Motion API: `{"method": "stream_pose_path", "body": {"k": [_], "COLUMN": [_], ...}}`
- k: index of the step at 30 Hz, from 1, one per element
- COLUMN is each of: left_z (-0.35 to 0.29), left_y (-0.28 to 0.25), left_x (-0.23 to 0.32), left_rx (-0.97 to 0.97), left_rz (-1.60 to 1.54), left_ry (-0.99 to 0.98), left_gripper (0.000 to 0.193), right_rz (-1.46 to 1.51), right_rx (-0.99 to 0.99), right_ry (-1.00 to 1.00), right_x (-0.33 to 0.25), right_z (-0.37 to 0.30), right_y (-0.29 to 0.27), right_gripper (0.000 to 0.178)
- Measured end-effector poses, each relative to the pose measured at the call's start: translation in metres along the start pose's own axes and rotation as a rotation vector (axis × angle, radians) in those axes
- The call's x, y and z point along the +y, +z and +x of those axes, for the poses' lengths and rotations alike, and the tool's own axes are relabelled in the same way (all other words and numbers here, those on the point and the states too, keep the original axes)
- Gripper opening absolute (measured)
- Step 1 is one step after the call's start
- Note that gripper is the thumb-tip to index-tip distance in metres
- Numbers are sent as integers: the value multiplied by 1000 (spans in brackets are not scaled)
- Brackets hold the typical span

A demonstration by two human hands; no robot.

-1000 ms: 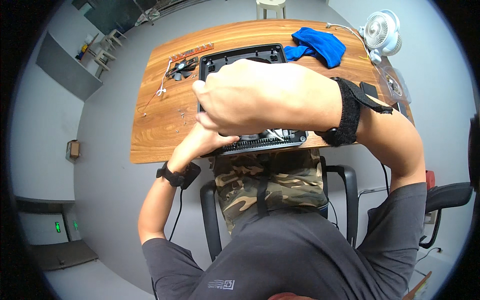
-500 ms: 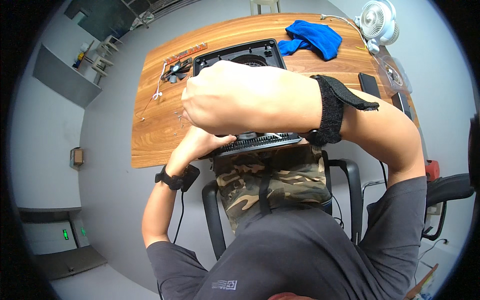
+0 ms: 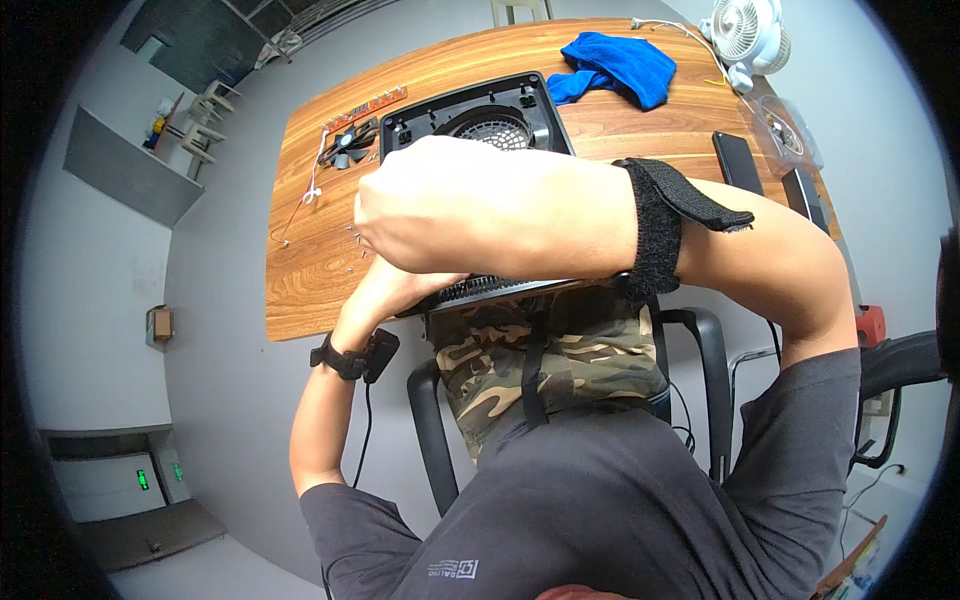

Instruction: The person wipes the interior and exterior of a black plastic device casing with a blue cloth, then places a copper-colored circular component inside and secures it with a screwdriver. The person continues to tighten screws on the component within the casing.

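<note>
Close to the table's near edge lies a black vented housing [image 3: 490, 289], mostly covered by my right arm. My left hand [image 3: 396, 289] is at its left end, the thumb along the slotted edge and the other fingers hidden. Over the housing, my right hand [image 3: 415, 205] is closed in a fist with its back up. Whatever the right fingers hold is out of sight beneath the hand. Behind them sits a black open plastic case [image 3: 548, 110] with a round grille [image 3: 498, 130], partly covered by the right hand and forearm.
Left of the case are a small black fan [image 3: 350, 145], an orange rack [image 3: 375, 103], a thin cable [image 3: 312, 192] and loose screws [image 3: 352, 240]. A blue cloth [image 3: 625, 68], black phone [image 3: 738, 162], clear plastic box [image 3: 790, 135] and white fan [image 3: 745, 38] are on the right.
My right fist has shifted slightly left and down, covering more of my left thumb. The view has tilted slightly, showing more of the case's round grille. Both hands stay at the housing.
</note>
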State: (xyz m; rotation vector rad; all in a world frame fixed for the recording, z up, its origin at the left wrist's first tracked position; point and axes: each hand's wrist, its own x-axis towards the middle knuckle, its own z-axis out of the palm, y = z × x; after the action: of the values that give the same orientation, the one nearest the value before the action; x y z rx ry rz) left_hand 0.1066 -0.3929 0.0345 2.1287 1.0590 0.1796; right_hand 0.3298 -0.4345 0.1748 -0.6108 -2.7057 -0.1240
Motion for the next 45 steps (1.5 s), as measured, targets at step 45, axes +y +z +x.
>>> {"method": "stream_pose_path", "body": {"k": [45], "left_z": [0], "left_y": [1], "left_x": [4], "left_rx": [54], "left_rz": [-85], "left_ry": [-6], "left_gripper": [69], "right_rz": [-17], "right_rx": [204], "right_ry": [-36], "right_x": [-2], "right_z": [-11], "right_y": [14], "right_gripper": [33]}}
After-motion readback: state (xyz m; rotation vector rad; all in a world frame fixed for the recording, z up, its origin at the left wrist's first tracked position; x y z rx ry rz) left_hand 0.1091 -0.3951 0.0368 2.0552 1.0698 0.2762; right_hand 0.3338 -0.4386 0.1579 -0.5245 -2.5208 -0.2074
